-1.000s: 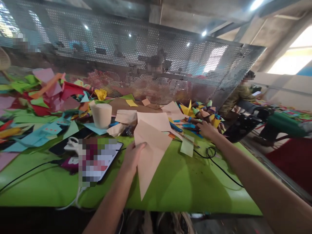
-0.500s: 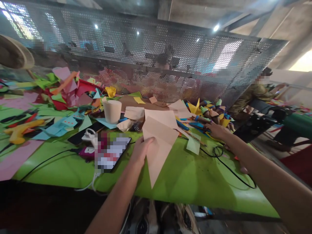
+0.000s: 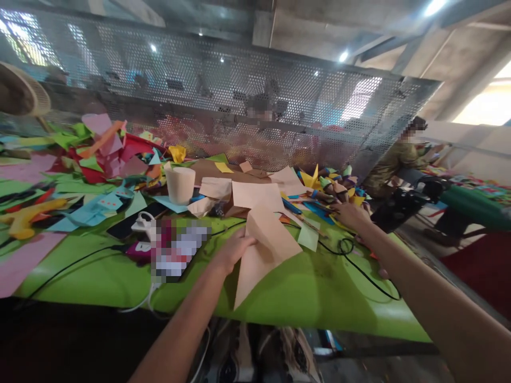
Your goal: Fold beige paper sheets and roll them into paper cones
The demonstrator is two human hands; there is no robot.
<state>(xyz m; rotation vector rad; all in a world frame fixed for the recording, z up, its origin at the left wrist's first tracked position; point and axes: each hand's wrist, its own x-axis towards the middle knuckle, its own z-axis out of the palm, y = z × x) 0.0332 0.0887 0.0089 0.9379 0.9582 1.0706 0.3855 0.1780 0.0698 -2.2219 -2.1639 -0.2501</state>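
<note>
My left hand [image 3: 235, 249] is closed on the edge of a pale peach sheet of paper [image 3: 265, 247], thumb on top. That sheet tapers to a point toward the table's front edge and is held tilted over the green surface. Stretched out to the right, my right hand [image 3: 352, 217] is at the near side of a pile of small coloured paper pieces [image 3: 339, 183]. Its fingertips are too small and partly hidden to show whether they grip anything. A blue pen-like tool [image 3: 292, 206] and a light green paper scrap [image 3: 308, 235] lie between the hands.
A phone [image 3: 183, 250], a purple power strip [image 3: 139, 251] and cables lie left of my left hand. Behind them stands a cream cup [image 3: 180, 185]. A yellow glue gun [image 3: 30, 218] and heaped coloured paper are farther left. Perforated metal panels [image 3: 223, 106] rise behind the table.
The peach sheet has turned, its lower point swinging left and its right corner moving right and down. My right hand stays at the pile. The whole view has shifted slightly.
</note>
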